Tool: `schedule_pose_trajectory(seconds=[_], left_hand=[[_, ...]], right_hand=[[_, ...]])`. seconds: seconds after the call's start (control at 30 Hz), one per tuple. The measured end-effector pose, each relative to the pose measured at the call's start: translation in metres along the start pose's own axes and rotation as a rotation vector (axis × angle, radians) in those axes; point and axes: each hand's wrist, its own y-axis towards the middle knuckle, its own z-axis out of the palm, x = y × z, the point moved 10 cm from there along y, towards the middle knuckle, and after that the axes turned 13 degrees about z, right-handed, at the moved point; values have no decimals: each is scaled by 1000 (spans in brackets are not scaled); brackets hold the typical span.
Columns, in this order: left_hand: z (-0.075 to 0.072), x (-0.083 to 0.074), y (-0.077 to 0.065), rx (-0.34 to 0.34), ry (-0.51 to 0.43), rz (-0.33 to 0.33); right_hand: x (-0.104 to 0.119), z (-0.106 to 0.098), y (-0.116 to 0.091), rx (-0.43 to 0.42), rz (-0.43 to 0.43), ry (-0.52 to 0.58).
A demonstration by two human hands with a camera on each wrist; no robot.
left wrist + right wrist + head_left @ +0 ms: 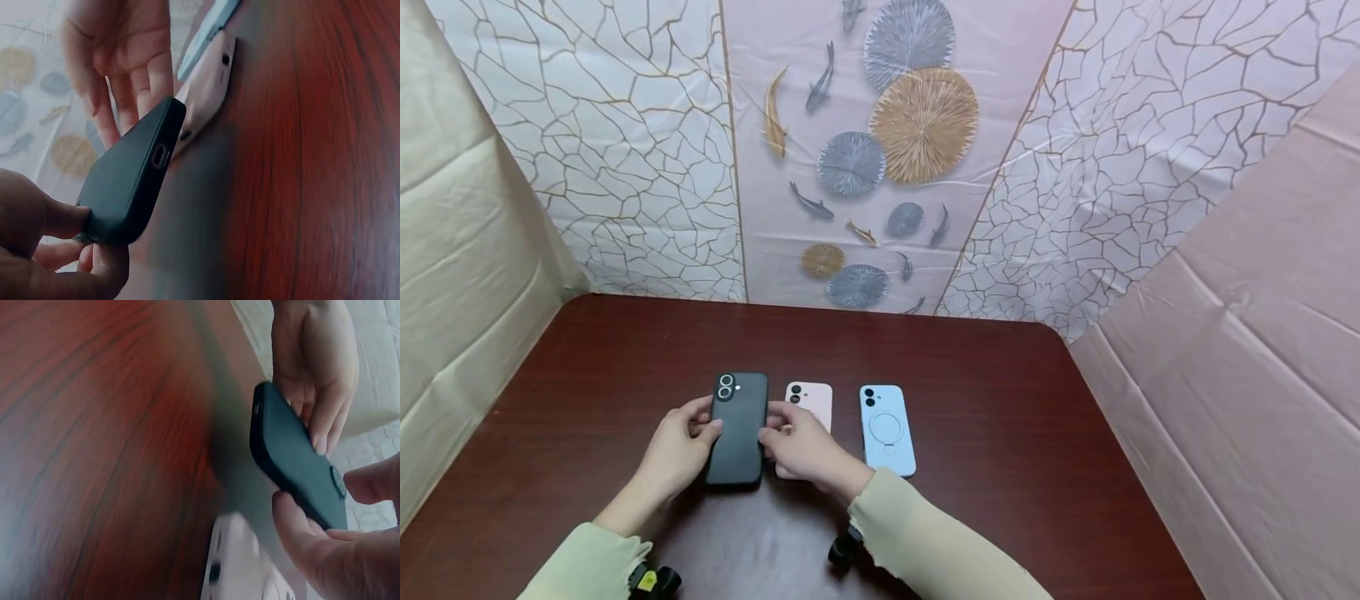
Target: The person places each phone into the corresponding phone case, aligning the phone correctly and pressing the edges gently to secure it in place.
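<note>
A dark phone point(736, 437) with two lenses in its upper left corner is raised off the table, tilted, back side towards me. My left hand point(681, 446) grips its left edge, thumb on the back and fingers underneath. On the opposite edge is my right hand point(805, 442), with the thumb point(290, 509) against the side; its exact hold is partly hidden. The charging port end of the dark phone point(140, 169) faces the left wrist camera. Just right of it lies a pink phone point(816, 404), partly covered by my right hand.
Farther right, a light blue phone point(887, 433) with a ring on its back lies on the reddish-brown table point(1015, 467). A patterned cloth point(647, 167) hangs behind the table, with pale cloth walls point(1247, 333) at the sides.
</note>
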Motion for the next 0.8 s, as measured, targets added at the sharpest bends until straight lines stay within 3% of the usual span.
schedule_pose_trajectory(seconds=[0.23, 0.4, 0.5, 0.67, 0.8], left_hand=[[-11, 17, -1, -11, 61, -29], [-5, 26, -2, -4, 20, -54], [-2, 30, -2, -2, 1, -75], [-6, 35, 0, -33, 30, -97], [-8, 34, 3, -17, 110, -89]], right_hand=[[8, 21, 5, -54, -25, -87], [12, 24, 8, -139, -20, -62], [15, 24, 9, -181, -9, -113], [13, 25, 12, -180, 44, -110], [9, 25, 18, -177, 56, -69]])
